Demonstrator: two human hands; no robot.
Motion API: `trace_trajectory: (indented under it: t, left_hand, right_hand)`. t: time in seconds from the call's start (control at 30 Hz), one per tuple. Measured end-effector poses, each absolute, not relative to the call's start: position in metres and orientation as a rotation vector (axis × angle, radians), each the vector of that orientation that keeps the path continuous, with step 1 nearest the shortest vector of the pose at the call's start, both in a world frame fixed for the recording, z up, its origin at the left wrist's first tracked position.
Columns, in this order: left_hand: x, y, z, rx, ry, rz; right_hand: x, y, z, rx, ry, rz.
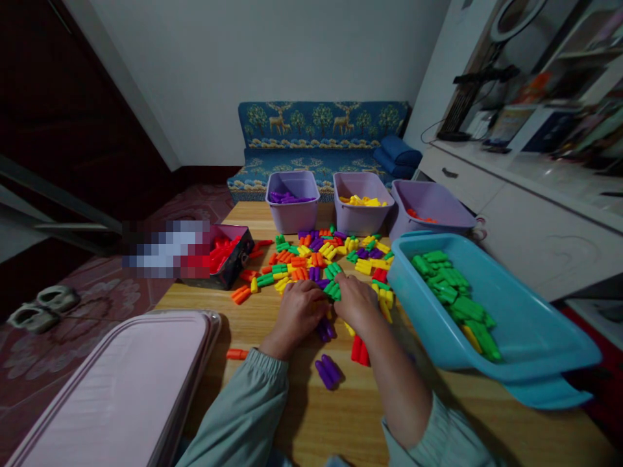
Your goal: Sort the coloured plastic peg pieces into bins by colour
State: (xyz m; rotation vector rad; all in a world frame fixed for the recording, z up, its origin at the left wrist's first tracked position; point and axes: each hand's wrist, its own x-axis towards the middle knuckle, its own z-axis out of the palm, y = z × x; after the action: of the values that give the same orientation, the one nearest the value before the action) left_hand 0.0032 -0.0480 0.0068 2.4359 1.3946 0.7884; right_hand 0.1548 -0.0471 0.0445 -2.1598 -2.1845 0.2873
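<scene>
My left hand (302, 308) and my right hand (357, 299) meet over the middle of the wooden table. Between their fingertips are green plastic toy blocks (333, 289), rod-shaped with rounded ends, and both hands are closed on them. The undersides of the fingers are hidden. Purple blocks (328, 371) lie on the bare wood in front of me, and more purple ones are partly under my left hand. A red block (360, 351) rests beneath my right forearm. Beyond the hands spreads a mixed heap of orange, yellow, green, purple and red blocks (299, 262).
Lilac bins hold purple (293, 214), yellow (363, 219) and orange-red blocks (428, 224) at the back. A blue tub (530, 324) with green blocks stands right. A dark box (221, 275) of red blocks is left, partly blurred out. A pink lid (121, 383) lies front left.
</scene>
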Motion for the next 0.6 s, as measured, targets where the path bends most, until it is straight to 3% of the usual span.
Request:
trace_trajectory:
  t: [0.43, 0.6]
  left_hand:
    - [0.003, -0.047, 0.000, 2.433, 1.400, 0.774]
    - [0.003, -0.047, 0.003, 2.432, 1.404, 0.756]
  right_hand:
    - [0.171, -0.029, 0.024, -1.956, -1.788, 0.547]
    - [0.173, -0.033, 0.028, -1.931, -1.913, 0.533]
